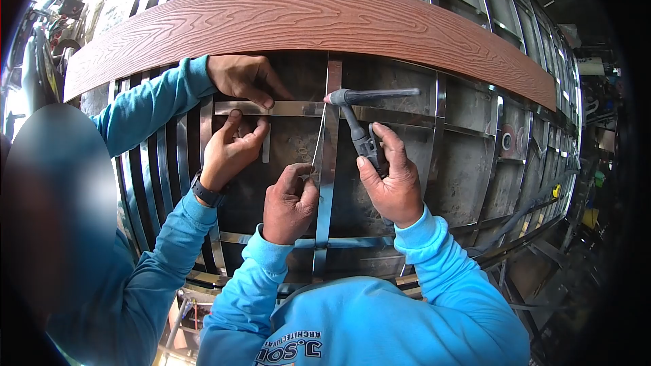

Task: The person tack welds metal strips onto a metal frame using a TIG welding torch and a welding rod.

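In the head view, my right hand (pixel 399 186) is closed around the handle of a TIG welding torch (pixel 357 125). The torch's pinkish nozzle points left, at the spot where a flat metal bar (pixel 298 109) meets a metal upright (pixel 326 183) of the frame. Pinched in my left hand (pixel 290 205) is a thin filler rod (pixel 319 139), whose far end reaches up close to the nozzle. From the left, a co-worker's two hands (pixel 234 146) touch the flat bar, one above it and one below. No arc glows at the joint.
A wood-grain reddish-brown board (pixel 305 20) lies across the far side of the metal frame. Shiny bars (pixel 163 163) run close together at the left. A round roll or disc (pixel 507 141) sits among the bars at the right. The co-worker leans in at the left edge.
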Motion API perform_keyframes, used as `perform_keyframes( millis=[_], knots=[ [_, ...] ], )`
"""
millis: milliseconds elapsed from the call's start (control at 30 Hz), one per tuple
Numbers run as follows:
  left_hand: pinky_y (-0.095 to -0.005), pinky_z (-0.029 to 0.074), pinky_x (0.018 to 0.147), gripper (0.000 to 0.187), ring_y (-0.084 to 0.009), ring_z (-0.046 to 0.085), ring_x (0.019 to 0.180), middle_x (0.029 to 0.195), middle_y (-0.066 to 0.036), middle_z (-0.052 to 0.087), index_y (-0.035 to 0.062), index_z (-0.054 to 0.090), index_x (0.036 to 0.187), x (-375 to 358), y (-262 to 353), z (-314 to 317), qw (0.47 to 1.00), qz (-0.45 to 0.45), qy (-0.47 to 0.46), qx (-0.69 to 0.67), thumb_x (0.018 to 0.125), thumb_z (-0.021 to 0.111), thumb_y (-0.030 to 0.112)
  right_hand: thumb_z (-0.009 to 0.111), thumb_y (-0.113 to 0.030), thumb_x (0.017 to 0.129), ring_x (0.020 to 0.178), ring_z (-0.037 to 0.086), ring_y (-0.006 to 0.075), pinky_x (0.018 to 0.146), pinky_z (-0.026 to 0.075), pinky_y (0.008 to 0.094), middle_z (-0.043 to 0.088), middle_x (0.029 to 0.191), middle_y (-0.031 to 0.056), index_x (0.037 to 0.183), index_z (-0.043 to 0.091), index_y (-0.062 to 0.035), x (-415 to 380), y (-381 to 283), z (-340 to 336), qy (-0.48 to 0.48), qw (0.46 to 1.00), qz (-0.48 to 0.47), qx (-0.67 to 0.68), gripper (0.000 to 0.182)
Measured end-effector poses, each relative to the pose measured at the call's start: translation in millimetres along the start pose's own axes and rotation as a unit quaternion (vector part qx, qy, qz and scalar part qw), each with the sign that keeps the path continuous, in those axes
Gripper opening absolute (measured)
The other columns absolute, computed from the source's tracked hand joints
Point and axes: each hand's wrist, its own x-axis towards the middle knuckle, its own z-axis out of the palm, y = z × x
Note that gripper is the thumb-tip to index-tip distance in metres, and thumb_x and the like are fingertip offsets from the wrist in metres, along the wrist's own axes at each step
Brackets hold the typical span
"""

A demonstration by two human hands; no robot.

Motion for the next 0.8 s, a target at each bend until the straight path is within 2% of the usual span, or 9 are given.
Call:
perform_keyframes(
  millis=[100, 500, 700, 800],
  knots=[
    [-0.0253, 0.049, 0.059, 0.020, -0.0071, 0.059, 0.060, 0.066, -0.008, 0.066, -0.0021, 0.064, 0.111, 0.1, -4.6, 1.1, 1.000, 0.004, 0.002, -0.015, 0.092, 0.063, 0.003, 0.071, -0.010, 0.094, 0.114, 0.069, 0.0375, 0.095, 0.055, 0.0410, 0.065, 0.129, 0.0211, 0.148, 0.042, -0.0092, -2.8, -1.4, -1.7, -0.004, 0.999, 0.035, 0.017, 0.061],
    [-0.0249, 0.049, 0.059, 0.019, -0.0070, 0.058, 0.060, 0.066, -0.008, 0.064, -0.0016, 0.063, 0.110, 0.1, -3.8, 1.3, 1.000, 0.011, 0.004, -0.016, 0.092, 0.063, 0.003, 0.071, -0.009, 0.094, 0.113, 0.069, 0.0363, 0.095, 0.055, 0.0411, 0.067, 0.126, 0.0208, 0.147, 0.043, -0.0090, -2.5, -3.6, -2.4, -0.015, 0.999, 0.025, 0.017, 0.060],
    [-0.0248, 0.047, 0.058, 0.019, -0.0076, 0.055, 0.057, 0.064, -0.007, 0.062, -0.0015, 0.063, 0.110, -0.1, -5.5, 2.1, 1.000, 0.008, 0.004, -0.019, 0.091, 0.063, 0.002, 0.070, -0.009, 0.094, 0.110, 0.070, 0.0327, 0.094, 0.054, 0.0388, 0.067, 0.125, 0.0195, 0.147, 0.044, -0.0088, 0.4, 2.2, -1.7, -0.002, 1.000, 0.005, 0.015, 0.059],
    [-0.0252, 0.048, 0.058, 0.020, -0.0079, 0.056, 0.057, 0.064, -0.007, 0.062, -0.0013, 0.063, 0.110, 0.1, -10.0, 1.1, 1.000, 0.008, -0.002, -0.006, 0.091, 0.063, 0.002, 0.069, -0.010, 0.096, 0.109, 0.071, 0.0285, 0.093, 0.054, 0.0368, 0.068, 0.122, 0.0188, 0.148, 0.043, -0.0095, -1.6, 1.1, -4.7, -0.028, 0.994, 0.092, 0.061, 0.058]
  ],
)
